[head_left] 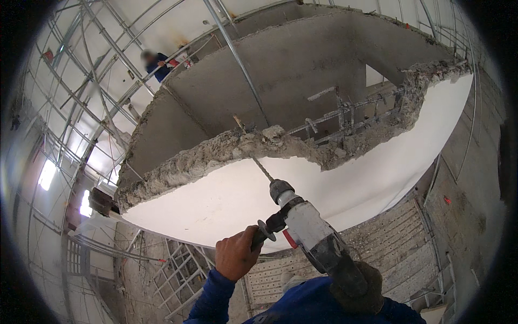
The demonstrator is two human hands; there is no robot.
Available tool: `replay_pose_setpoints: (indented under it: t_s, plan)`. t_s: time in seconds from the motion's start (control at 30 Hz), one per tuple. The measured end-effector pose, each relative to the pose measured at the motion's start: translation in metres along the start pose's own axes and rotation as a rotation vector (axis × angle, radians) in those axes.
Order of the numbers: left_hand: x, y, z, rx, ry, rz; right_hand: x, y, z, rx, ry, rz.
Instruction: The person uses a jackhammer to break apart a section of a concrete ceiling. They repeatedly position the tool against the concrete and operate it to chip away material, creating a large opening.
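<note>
The hammer drill [310,224], presumably heavy and rigid, is being held with its bit [263,168] at the broken concrete edge [216,155], best steadied where it is being grasped: side handle [261,236] by the bare left hand [236,252], rear end [345,271] by the gloved right hand [372,289].

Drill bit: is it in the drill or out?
In: the drill bit juts from the front of the drill, pointing at the ragged concrete. Whether it is spinning, I cannot tell.

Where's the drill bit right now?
Near the centre of the head view, the drill bit runs from the drill up and left to the rough concrete edge, above and right of the left hand.
</note>
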State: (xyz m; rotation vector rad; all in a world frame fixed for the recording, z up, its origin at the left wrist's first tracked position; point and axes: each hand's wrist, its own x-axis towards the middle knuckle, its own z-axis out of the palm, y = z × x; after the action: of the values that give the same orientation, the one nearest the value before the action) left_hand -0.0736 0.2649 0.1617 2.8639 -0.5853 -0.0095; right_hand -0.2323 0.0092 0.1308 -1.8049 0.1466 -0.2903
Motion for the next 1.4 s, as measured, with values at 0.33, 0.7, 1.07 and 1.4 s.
replay_pose_setpoints:
  t_s: [0.33, 0.7, 1.07, 1.4]
  plan:
    - [0.019, 0.019, -0.002, -0.015, 0.061, -0.014, 0.014, 0.054, -0.006, -0.627, 0.185, -0.451]
    - [0.013, 0.014, 0.002, -0.191, 0.216, 0.029, 0.051, 0.003, -0.030, -0.143, -0.090, -0.107]
    - [0.028, -0.001, 0.018, -0.326, 0.306, 0.036, 0.057, 0.007, -0.028, -0.240, -0.110, -0.140]
    - [0.036, -0.014, 0.013, -0.359, 0.272, 0.061, 0.057, 0.001, -0.012, -0.212, -0.079, -0.079]
